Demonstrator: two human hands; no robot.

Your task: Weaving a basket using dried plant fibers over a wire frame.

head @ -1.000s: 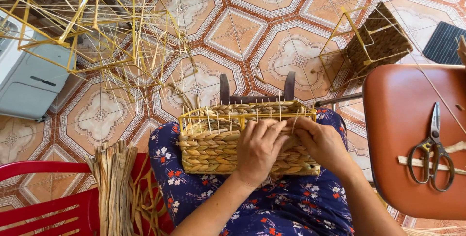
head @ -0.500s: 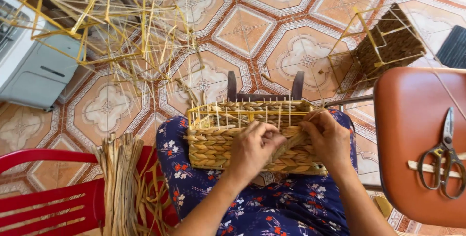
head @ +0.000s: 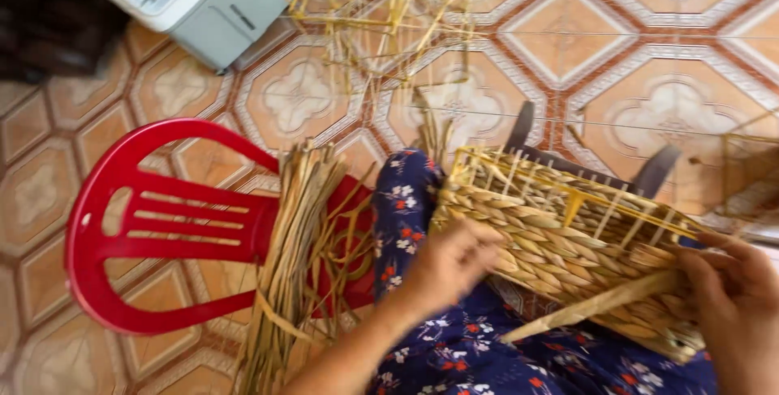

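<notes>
Resting on the lap, tilted, the basket point(head: 568, 257) sits where both hands can reach its woven side. Left hand point(head: 446, 269) presses curled fingers on the weave, steadying it. Right hand point(head: 734, 302) pinches a loose strand point(head: 592, 307) at the basket's far end. Inside, only bare frame wires show. Spare reeds point(head: 296, 257) lie across the red chair point(head: 162, 224), near the left hand.

The basket point(head: 568, 241) rests on the lap, straw bundle point(head: 292, 257) on the chair point(head: 154, 224) to its left.

One woven basket point(head: 568, 241), one red chair point(head: 162, 224), one straw bundle point(head: 292, 257), two hands.
</notes>
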